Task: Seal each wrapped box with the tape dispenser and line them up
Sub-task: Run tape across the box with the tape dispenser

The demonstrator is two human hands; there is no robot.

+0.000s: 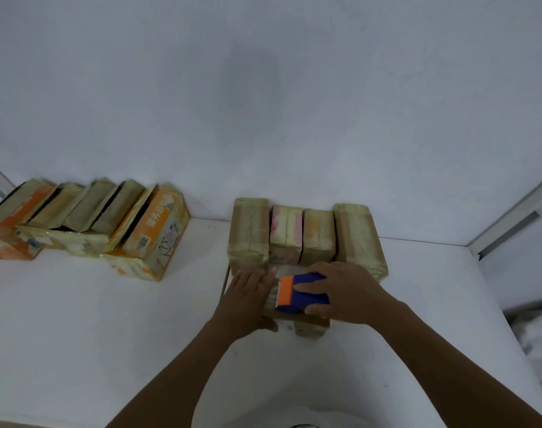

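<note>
A brown wrapped box [306,325] lies on the white table [109,319] in front of me, mostly hidden under my hands. My right hand [346,293] grips a blue and orange tape dispenser [297,293] and holds it on top of that box. My left hand [248,299] lies flat with straight fingers against the box's left side. Just behind, several taped boxes [306,239] stand side by side in a row against the wall.
A leaning pile of several orange and tan wrapped boxes [87,223] sits at the back left of the table. A metal frame rail [516,211] slants along the table's right side. The white wall rises right behind the row.
</note>
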